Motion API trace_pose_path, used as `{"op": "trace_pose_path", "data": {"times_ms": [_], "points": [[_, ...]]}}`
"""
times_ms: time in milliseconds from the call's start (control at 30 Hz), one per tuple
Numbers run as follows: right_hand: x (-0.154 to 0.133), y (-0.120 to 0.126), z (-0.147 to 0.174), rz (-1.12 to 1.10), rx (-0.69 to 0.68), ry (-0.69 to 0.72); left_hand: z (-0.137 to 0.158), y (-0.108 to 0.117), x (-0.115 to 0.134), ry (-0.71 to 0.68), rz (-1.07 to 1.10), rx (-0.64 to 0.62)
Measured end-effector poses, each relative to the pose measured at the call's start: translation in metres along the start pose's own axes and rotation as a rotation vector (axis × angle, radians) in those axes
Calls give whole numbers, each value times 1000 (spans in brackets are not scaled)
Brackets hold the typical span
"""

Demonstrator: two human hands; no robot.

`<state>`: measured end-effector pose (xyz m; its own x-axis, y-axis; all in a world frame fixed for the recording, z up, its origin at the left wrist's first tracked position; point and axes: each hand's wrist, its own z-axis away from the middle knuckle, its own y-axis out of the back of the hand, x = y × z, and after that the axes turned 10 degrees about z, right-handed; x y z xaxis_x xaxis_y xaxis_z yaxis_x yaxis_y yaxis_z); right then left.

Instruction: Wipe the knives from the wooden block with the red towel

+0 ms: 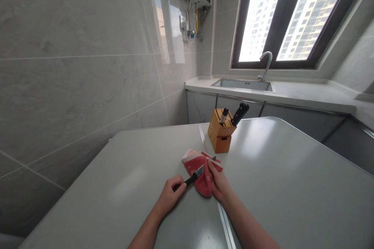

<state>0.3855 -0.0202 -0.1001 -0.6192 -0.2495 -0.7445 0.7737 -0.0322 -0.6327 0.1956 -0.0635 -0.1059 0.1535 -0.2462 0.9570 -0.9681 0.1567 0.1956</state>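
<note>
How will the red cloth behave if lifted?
Probably floppy: the red cloth bunches in soft folds at the right hand. It is likely light, being just fabric. It may snag on the knife, whose tip shows beyond the fold.

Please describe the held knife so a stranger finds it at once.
On the table stands a block; nearer, the right hand holds a red cloth against the knife. The left hand has its black handle; unlike the block's two handles, its blade partly shows.

In mid-frame, a slotted light-wood knife block (217, 131) stands on the flat grey bench (146, 159), behind a red-and-white fabric cloth (203, 187); a black-handled metal knife (200, 171) crosses the cloth. Upper right, behind the block, lies a rectangular metal sink (247, 84).
</note>
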Motion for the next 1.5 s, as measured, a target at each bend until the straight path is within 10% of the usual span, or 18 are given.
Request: {"op": "trace_pose_path", "data": {"times_ms": [267,1500], "points": [[4,-3,10,311,-75,88,0,-5,2,-26,-108,-50],[-2,-6,4,-106,-15,-33,1,5,-7,24,44,449]]}}
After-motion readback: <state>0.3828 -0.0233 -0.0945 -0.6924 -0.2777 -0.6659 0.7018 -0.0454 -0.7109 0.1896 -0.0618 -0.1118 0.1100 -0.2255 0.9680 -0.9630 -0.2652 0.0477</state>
